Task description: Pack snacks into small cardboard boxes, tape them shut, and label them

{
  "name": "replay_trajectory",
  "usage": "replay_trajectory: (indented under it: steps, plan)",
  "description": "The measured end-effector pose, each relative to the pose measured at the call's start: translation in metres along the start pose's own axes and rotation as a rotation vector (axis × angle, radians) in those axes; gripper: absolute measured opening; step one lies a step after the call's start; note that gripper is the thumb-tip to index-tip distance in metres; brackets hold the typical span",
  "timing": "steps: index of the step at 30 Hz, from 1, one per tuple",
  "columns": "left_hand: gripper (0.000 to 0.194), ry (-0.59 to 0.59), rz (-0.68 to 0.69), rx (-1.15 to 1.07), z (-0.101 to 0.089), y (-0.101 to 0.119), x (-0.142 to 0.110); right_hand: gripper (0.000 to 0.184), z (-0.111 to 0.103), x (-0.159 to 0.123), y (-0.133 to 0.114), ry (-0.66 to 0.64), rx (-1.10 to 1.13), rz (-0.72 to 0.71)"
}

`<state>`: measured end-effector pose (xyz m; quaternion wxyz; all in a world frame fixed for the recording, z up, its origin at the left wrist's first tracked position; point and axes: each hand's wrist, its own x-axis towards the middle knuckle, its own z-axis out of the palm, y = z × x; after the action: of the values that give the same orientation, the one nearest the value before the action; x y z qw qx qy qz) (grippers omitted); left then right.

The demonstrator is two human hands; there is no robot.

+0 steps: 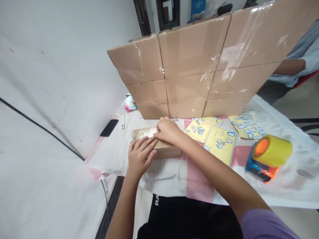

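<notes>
We could not see the whole top of the small oblong brown cardboard box [166, 153] banded with shiny tape, since the hands covered part of it. The blue-and-orange tape dispenser with a fat yellow roll [271, 154] was blurred, and the right forearm hid part of the yellow paper sheets with blue-outlined drawings [220, 144]. A person in a light blue sleeve [311, 58] was cut off by the right edge.

The left hand [141, 155] lay open, its fingers extended over the box's left end. The right hand [168, 130] was curled, fingertips down on the box top; we could not tell whether they pinched anything.

The box lay on a desk draped in white-and-pink cloth [164, 181], just in front of a tall wall of taped brown cardboard boxes [191, 59]. To its left we saw a black phone [109, 128] and a white perforated brush [122, 113], near a bare white room wall [62, 66].
</notes>
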<state>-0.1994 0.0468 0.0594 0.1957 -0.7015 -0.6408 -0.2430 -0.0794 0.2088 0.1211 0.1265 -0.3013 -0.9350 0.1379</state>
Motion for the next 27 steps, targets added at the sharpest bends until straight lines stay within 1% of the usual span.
replay_trajectory:
  steps: [2, 3, 4, 5, 7, 8, 10, 13, 15, 16, 18, 21, 22, 24, 27]
  plan:
    - [0.032, -0.018, -0.014, -0.025, -0.003, 0.002, 0.000, 0.048, -0.005, 0.003, 0.001, 0.088, -0.055, 0.127]
    - [0.031, -0.023, -0.024, -0.036, -0.004, 0.003, -0.001, 0.057, -0.007, 0.004, 0.005, 0.148, -0.064, 0.196]
    - [0.030, -0.028, -0.037, -0.046, -0.005, 0.005, -0.002, 0.056, -0.008, 0.004, 0.013, 0.206, -0.053, 0.260]
    - [0.028, -0.035, -0.053, -0.055, -0.006, 0.007, -0.003, 0.048, -0.008, 0.003, 0.023, 0.253, -0.018, 0.311]
    - [0.026, -0.059, -0.084, -0.060, -0.007, 0.012, -0.005, 0.022, -0.005, -0.006, 0.051, 0.326, 0.102, 0.377]
    - [0.026, -0.070, -0.097, -0.052, -0.007, 0.014, -0.006, 0.016, -0.003, -0.013, 0.066, 0.355, 0.173, 0.410]
    - [0.025, -0.083, -0.115, -0.023, -0.007, 0.019, -0.009, 0.017, 0.003, -0.034, 0.098, 0.408, 0.292, 0.478]
    - [0.024, -0.098, -0.128, -0.002, -0.007, 0.023, -0.011, 0.020, 0.007, -0.076, 0.138, 0.440, 0.361, 0.547]
    - [0.024, -0.117, -0.139, -0.002, -0.006, 0.023, -0.010, 0.021, 0.006, -0.104, 0.157, 0.417, 0.345, 0.577]
    - [0.023, -0.119, -0.144, -0.002, -0.005, 0.023, -0.010, 0.020, 0.006, -0.117, 0.164, 0.380, 0.324, 0.586]
    - [0.022, -0.109, -0.149, -0.001, -0.003, 0.021, -0.007, 0.017, 0.007, -0.140, 0.175, 0.259, 0.264, 0.568]
    - [0.020, -0.078, -0.155, 0.001, 0.002, 0.021, -0.005, 0.027, 0.016, -0.166, 0.181, 0.011, 0.165, 0.401]
    - [0.020, -0.071, -0.154, 0.003, 0.003, 0.021, -0.005, 0.030, 0.021, -0.172, 0.181, -0.045, 0.133, 0.344]
    - [0.020, -0.062, -0.149, 0.010, 0.004, 0.022, -0.005, 0.030, 0.032, -0.180, 0.181, -0.090, 0.088, 0.281]
    - [0.022, -0.049, -0.138, 0.024, 0.004, 0.023, -0.008, 0.025, 0.044, -0.186, 0.184, -0.065, 0.076, 0.285]
